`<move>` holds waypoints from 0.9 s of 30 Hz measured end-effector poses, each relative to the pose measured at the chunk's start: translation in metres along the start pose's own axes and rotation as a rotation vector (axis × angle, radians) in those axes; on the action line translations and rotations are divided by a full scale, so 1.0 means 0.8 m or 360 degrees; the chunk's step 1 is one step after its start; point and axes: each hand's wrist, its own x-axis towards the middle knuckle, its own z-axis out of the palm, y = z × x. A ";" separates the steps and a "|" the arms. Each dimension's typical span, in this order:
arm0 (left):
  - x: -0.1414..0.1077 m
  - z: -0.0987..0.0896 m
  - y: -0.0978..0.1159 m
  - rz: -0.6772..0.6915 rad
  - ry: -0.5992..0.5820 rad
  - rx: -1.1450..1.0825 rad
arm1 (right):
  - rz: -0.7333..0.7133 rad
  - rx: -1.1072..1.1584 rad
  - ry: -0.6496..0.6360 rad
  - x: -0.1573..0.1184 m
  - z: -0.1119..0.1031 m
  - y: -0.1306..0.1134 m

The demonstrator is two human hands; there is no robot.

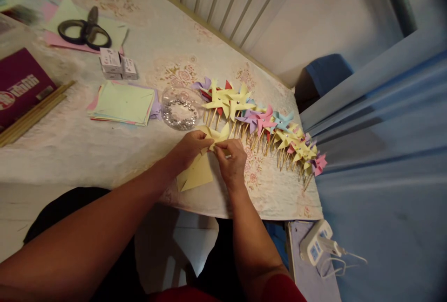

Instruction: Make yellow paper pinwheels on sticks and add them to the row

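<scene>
Flowered tablecloth [104,153] bears a clear dish [180,112] of silvery pieces [169,112] near both hands [190,147] [233,163] pinching folded yellow paper [218,135].

Two hands [191,148]; one scissors [86,30]; one dish [180,112]; one power strip [315,242]; over ten pinwheels [238,102].

The bare left forearm [118,213] runs diagonally up from the lower left corner, its wrist nearly straight. The left hand [195,146] points inward, thumb extended on top, its other fingers partly hidden. The bare right forearm [253,232] rises more steeply from a red fabric sleeve [282,289], and the right hand [231,160] leans in, fingers curled, thumb and forefinger pinched together. Both sets of fingertips meet closely, the forearms spreading apart toward the body.
</scene>
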 end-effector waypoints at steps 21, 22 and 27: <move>0.003 -0.001 -0.005 0.0024 0.0025 0.0093 | 0.0023 -0.0121 0.0051 -0.006 0.009 0.003; 0.004 -0.001 -0.006 0.0043 0.0027 0.0091 | 0.0018 -0.0118 0.0058 -0.006 0.009 0.003; 0.004 0.000 -0.007 0.0049 0.0014 0.0081 | 0.0086 -0.0073 0.0043 -0.007 0.010 0.001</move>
